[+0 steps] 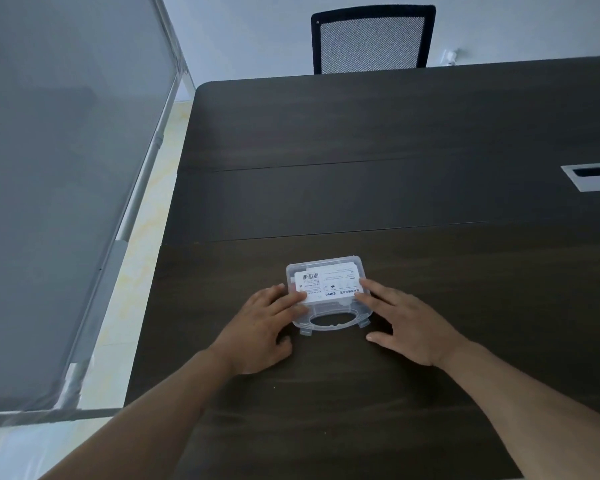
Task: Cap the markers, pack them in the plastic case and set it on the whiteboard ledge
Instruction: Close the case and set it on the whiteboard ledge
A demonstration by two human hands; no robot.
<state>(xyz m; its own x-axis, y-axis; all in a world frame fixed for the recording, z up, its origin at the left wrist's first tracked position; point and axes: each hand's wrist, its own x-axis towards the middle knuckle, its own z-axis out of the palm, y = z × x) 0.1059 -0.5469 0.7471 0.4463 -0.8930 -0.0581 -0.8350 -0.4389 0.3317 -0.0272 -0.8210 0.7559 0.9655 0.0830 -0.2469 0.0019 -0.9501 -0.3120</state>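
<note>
While we press our fingers on the lid of the plastic case (pixel 328 292), it lies flat on the dark table (pixel 395 133), its handle end toward us. Our left hand (pixel 264 327) rests spread on the case's left edge, fingertips on the label; our right hand (pixel 406 323) lies spread at the right edge, thumb down on the wood. Neither hand grips anything; both lie open and only press. No markers show outside the case, and we cannot tell what lies under the label.

We judge the two front latches to be the risk: if one is not snapped home, the lid may spring open as we lift and spill the contents. The smooth plastic could also slide away under uneven pressure.

At our left stands the whiteboard (pixel 66 202), tilted in its pale frame; we cannot make out its ledge. A mesh-backed chair (pixel 373 39) stands at the table's far side, and a cable slot (pixel 593 176) sits at the right.
</note>
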